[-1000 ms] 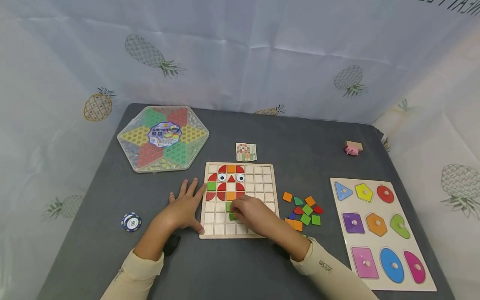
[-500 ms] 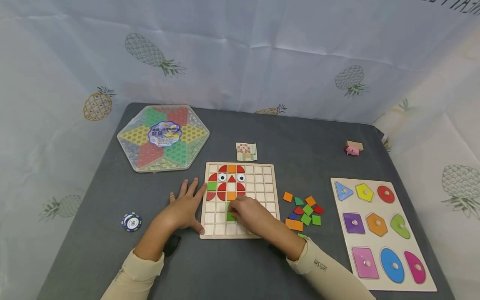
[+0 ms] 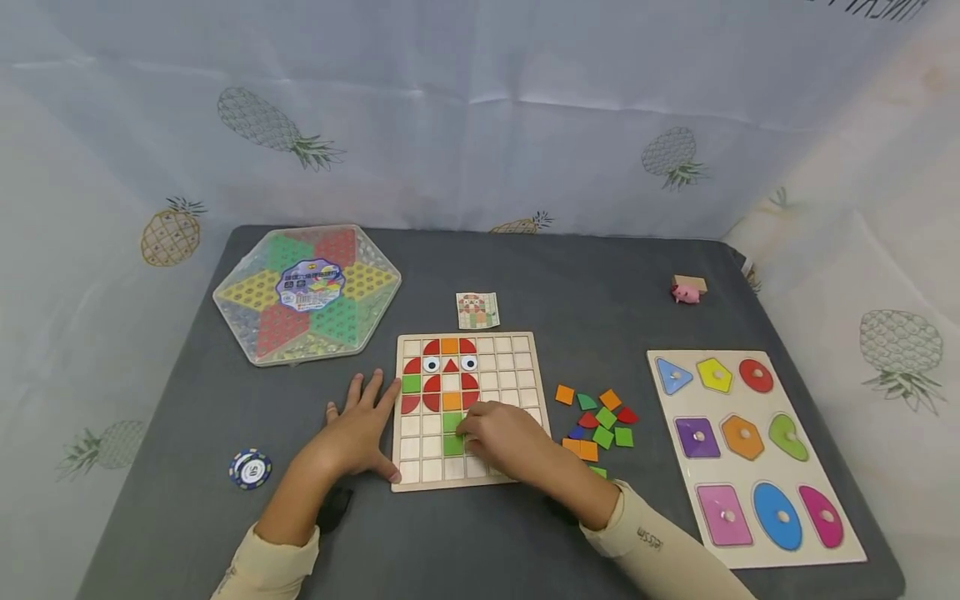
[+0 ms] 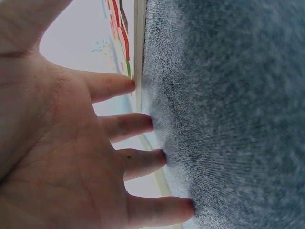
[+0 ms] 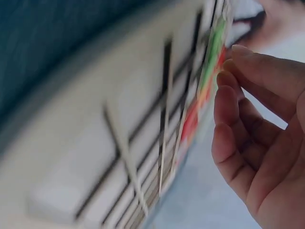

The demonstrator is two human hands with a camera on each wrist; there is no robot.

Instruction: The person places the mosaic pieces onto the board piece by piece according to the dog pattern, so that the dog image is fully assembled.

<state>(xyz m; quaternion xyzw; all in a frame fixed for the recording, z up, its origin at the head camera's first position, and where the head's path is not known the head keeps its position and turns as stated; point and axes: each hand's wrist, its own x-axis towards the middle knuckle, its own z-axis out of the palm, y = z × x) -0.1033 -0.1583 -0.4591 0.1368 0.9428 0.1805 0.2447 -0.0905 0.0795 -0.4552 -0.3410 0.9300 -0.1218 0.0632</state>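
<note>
Board [image 3: 507, 397] midway between side edges of tabletop [image 3: 450, 546]. My left hand [image 3: 351, 440] spread at board's left edge; right hand [image 3: 504, 437] bunched at green tiles [image 3: 452, 447], can't tell if pinching. Likely seating one; next: press flush.

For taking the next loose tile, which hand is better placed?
Probably the right hand, nearer the loose tiles; the left hand rests at the opposite edge of the grid board.

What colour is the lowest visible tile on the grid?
That tile is green, clearest in the head view.
</note>
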